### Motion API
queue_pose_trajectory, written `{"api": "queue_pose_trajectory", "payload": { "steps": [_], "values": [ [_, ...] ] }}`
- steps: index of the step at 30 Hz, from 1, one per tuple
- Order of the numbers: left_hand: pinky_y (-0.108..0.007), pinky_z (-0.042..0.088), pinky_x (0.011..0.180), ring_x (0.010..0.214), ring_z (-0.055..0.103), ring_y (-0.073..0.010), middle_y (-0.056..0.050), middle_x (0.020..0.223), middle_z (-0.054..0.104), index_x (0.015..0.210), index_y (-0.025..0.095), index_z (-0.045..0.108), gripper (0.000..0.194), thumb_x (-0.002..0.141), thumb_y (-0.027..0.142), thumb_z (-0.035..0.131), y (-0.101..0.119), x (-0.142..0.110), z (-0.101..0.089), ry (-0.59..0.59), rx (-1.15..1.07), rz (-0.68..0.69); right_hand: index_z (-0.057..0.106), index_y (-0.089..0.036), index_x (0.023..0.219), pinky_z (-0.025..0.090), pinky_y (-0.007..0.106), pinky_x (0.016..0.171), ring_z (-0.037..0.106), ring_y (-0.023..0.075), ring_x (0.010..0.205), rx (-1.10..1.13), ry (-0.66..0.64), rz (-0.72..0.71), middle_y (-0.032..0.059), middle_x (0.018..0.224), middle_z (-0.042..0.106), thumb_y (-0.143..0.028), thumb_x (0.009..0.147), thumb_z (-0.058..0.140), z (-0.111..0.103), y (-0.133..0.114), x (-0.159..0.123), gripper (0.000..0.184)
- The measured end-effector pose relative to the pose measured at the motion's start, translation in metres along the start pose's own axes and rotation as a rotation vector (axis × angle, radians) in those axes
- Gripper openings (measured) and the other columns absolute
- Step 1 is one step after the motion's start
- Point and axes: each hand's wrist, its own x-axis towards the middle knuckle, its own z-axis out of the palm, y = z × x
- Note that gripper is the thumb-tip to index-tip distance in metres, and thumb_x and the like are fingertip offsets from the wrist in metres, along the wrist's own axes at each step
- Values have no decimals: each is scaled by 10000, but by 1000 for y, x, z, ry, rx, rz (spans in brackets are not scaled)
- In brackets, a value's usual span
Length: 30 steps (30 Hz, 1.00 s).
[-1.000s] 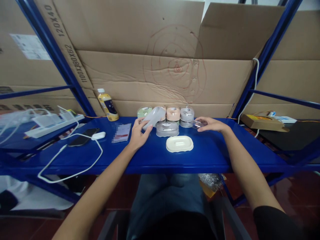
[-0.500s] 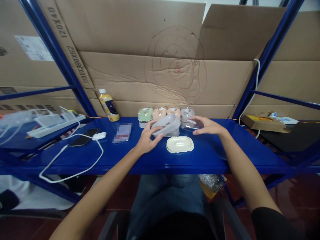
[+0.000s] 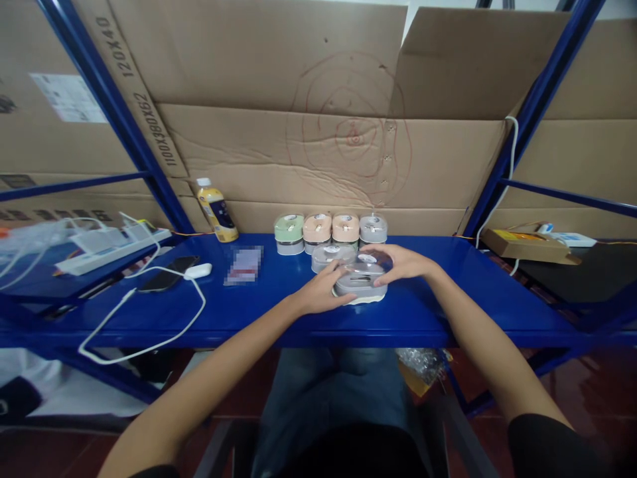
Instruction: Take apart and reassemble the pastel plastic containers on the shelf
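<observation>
Left hand (image 3: 322, 293), fingers clamped on the grey box (image 3: 362, 289); right hand (image 3: 402, 263), fingers clamped on its clear lid (image 3: 359, 268); cream base (image 3: 372, 299) directly underneath!

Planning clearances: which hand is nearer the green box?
Left. The left hand is in front and slightly right of the green box; the right hand sits much farther right.

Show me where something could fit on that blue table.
Bare table shows right of the right hand, toward the blue post; a smaller patch lies between bottle and green container. Crowded: the middle, with left hand and held grey container, and around the phone.
</observation>
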Motion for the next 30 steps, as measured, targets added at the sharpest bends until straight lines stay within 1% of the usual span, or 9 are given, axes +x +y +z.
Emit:
{"api": "queue_pose_trajectory", "payload": {
  "steps": [2, 4, 8, 11, 16, 19, 23, 27, 30],
  "values": [
    [-556, 430, 1183, 1426, 506, -366, -167, 1509, 529, 1503, 223, 457, 804, 822, 452, 819, -2, -1, 1, 13, -71, -19, 550, -267, 1471, 448, 540, 1153, 594, 319, 1316, -24, -18, -32, 96, 1464, 611, -457, 639, 928, 8, 2, 5, 934],
    [-567, 410, 1195, 1431, 499, -376, -186, 1528, 515, 1517, 198, 410, 929, 755, 456, 876, -3, -1, 2, 30, -141, -31, 533, -269, 1485, 436, 551, 1164, 589, 319, 1325, -37, -15, -66, 98, 1466, 611, -461, 636, 930, 13, 3, 8, 957],
    [-579, 383, 1209, 1452, 475, -387, -195, 1558, 488, 1505, 192, 414, 978, 706, 462, 910, -4, -1, 7, 48, -203, -40, 530, -252, 1490, 465, 548, 1141, 611, 321, 1298, -61, -14, -71, 112, 1460, 616, -467, 656, 918, 12, 0, 7, 945],
    [-578, 410, 1187, 1432, 499, -394, -208, 1535, 513, 1510, 177, 401, 1023, 679, 464, 924, -7, -2, 11, 68, -231, -122, 544, -227, 1481, 471, 524, 1140, 618, 321, 1292, -79, -40, -56, 120, 1465, 614, -448, 663, 915, 7, -3, 3, 926],
    [-578, 383, 1201, 1454, 467, -405, -234, 1562, 475, 1613, 160, 198, 1258, 635, 439, 938, -8, -1, 13, 79, -277, -208, 554, -209, 1475, 427, 529, 1179, 589, 341, 1345, -162, -42, -43, 130, 1488, 603, -464, 630, 936, 7, 2, 1, 962],
    [-557, 345, 1229, 1485, 424, -400, -226, 1583, 452, 1638, 157, 141, 1284, 651, 408, 922, -5, 0, 14, 58, -301, -221, 560, -224, 1477, 445, 534, 1160, 595, 350, 1337, -229, -37, -77, 125, 1483, 610, -487, 641, 928, 10, 7, 3, 951],
    [-567, 319, 1241, 1506, 384, -414, -227, 1613, 409, 1649, 155, 138, 1302, 644, 419, 923, -5, 1, 16, 38, -333, -215, 556, -252, 1492, 452, 532, 1153, 596, 349, 1336, -260, -69, -108, 105, 1476, 620, -502, 661, 911, 12, 8, 5, 938],
    [-574, 302, 1250, 1528, 342, -422, -212, 1663, 337, 1652, 179, 156, 1314, 633, 471, 933, -7, 3, 18, 31, -313, -212, 550, -238, 1502, 438, 523, 1170, 581, 350, 1352, -249, -105, -89, 105, 1485, 612, -488, 660, 906, 11, 7, 6, 948],
    [-571, 284, 1262, 1544, 314, -418, -210, 1682, 301, 1650, 180, 165, 1295, 642, 463, 926, -7, 4, 18, 16, -292, -212, 538, -243, 1513, 439, 504, 1174, 584, 341, 1352, -210, -124, -59, 98, 1495, 607, -481, 656, 905, 10, 6, 7, 962]
  ]
}}
